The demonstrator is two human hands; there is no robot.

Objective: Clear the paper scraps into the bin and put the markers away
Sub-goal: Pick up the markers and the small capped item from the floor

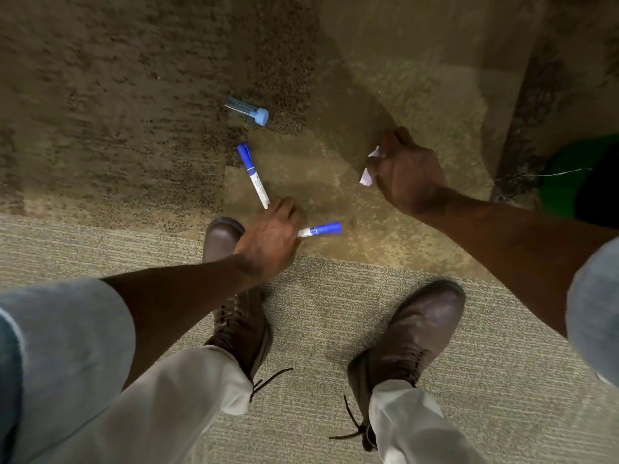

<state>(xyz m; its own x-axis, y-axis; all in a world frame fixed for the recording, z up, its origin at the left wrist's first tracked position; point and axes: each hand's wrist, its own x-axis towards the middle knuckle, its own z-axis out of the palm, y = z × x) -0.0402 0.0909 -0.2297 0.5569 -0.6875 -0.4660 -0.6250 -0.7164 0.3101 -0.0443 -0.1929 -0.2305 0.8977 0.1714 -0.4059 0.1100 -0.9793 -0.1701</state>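
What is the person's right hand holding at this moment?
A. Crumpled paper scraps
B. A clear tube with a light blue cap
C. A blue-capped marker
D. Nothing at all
A: the right hand is closed around white paper scraps that poke out beside the fingers, while both blue-capped markers are at the left hand and the clear tube lies alone on the carpet.

1. I seem to be standing in an office or classroom: the floor under my boots (415, 329) is hard-wearing commercial carpet tile (335, 316) in mismatched beige and brown squares.
2. Blue-capped whiteboard markers (253, 174) lie on it.
3. A green bin (566, 182) with a dark liner stands at my right.
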